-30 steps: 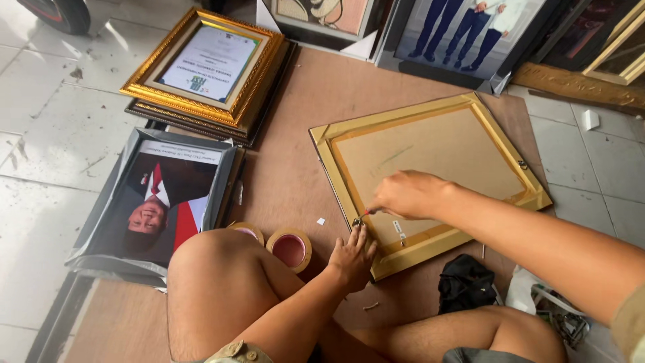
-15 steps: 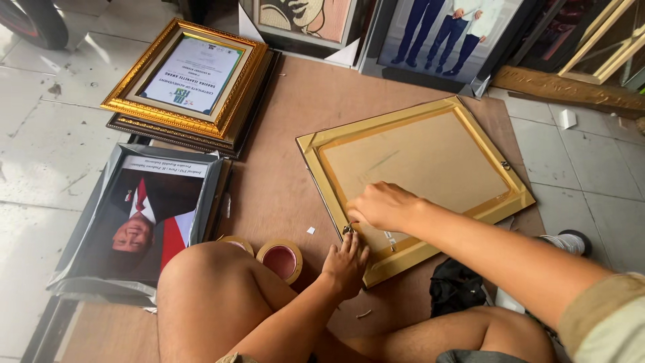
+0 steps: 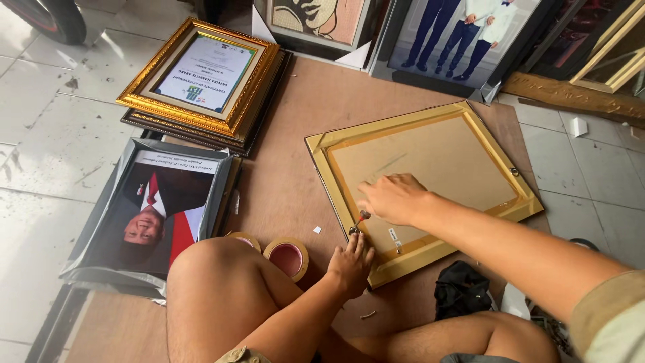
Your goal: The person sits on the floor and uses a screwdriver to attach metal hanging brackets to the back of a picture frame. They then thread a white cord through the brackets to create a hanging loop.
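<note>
Gold frame [image 3: 430, 181] lies face down on brown board [image 3: 295, 168]. Right hand [image 3: 393, 199], resting on frame's backing near its lower left edge, pinches small red-handled tool [image 3: 357, 223]. Left hand [image 3: 349, 263], fingers spread, presses frame's lower left edge. Tape roll [image 3: 287, 257] sits just left of frame.

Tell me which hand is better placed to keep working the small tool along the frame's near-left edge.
Right. The right hand already holds the small tool, its tip at the edge of the face-down gold frame. The left hand lies beside that edge, fingertips at the tool tip, holding nothing.
</note>
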